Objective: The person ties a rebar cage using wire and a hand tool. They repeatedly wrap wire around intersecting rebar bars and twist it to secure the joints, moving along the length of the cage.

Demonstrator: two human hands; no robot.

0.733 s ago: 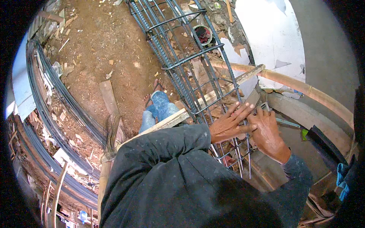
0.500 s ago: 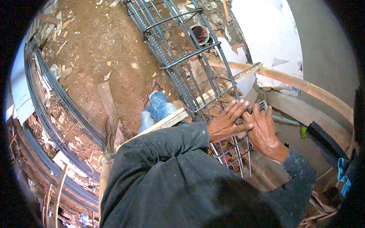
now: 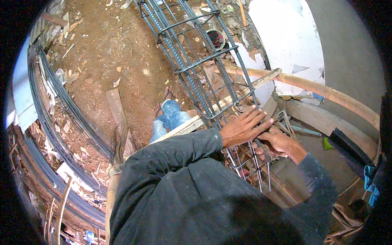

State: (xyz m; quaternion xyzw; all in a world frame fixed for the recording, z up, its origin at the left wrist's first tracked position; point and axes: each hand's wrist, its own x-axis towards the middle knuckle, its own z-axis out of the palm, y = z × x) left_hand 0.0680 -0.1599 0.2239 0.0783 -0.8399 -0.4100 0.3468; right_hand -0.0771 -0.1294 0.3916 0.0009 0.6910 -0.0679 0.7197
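A long cage of ribbed steel bars (image 3: 185,67) with square stirrups runs from the top of the view down to my hands. My left hand (image 3: 243,127) lies over its near right side, palm down, with the fingers stretched out toward the right. Right beside it, touching its fingertips, my right hand (image 3: 279,141) is closed, with its fingers curled round something dark close to a bar. What it grips is mostly hidden. Bare bar ends (image 3: 258,179) stick out below both hands. A pale wooden batten (image 3: 228,103) crosses under the cage.
Bundles of thin steel bars (image 3: 69,147) curve along the left. A bamboo pole (image 3: 326,90) extends right from the batten's end, near a white board (image 3: 292,41). A bucket (image 3: 215,39) stands beyond the cage. Wood scraps litter the dirt floor (image 3: 110,49).
My right hand has turned and dropped slightly, its fingers now curled beside the bar instead of pointing away from me. My left hand has shifted a little left, its fingers still stretched.
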